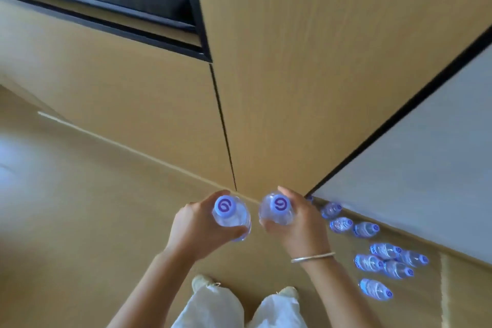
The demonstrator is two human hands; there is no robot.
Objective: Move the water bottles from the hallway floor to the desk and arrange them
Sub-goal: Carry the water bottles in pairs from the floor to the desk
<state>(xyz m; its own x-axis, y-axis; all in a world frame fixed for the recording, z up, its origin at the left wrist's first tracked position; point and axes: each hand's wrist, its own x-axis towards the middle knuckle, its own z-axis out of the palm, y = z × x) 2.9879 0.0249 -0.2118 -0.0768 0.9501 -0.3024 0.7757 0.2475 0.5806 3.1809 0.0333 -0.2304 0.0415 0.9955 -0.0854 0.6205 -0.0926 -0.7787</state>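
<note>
Your left hand (197, 224) is wrapped around one water bottle (232, 217), with the fingers curled over the far side and the thumb pressing on the near side. Your right hand (298, 221) grips a second bottle (275, 210) the same way. Both bottles stand upright in your hands, with their pale caps and purple swirls facing up at you. You hold them near the top, probably because that is the easy place to grab a bottle from above. One bottle in each hand likely means fewer trips.

The two bottles are close together but do not touch. They are up in the air in front of your body, above the tan floor (93, 208). A thin bracelet (312, 257) sits on your right wrist.

Below, you can see your pale trousers (218, 309) and shoes (202, 281) on the floor.

Off to your right, more bottles (383, 261) lie on their sides on the floor, along the foot of the grey wall (426, 168). Some touch each other in a small pile, and others lie a little apart. They still need to be carried.

In front of you is a wooden cupboard (292, 74). The worktop where the bottles must go is not in sight, so you will most likely have to turn and walk to it.
</note>
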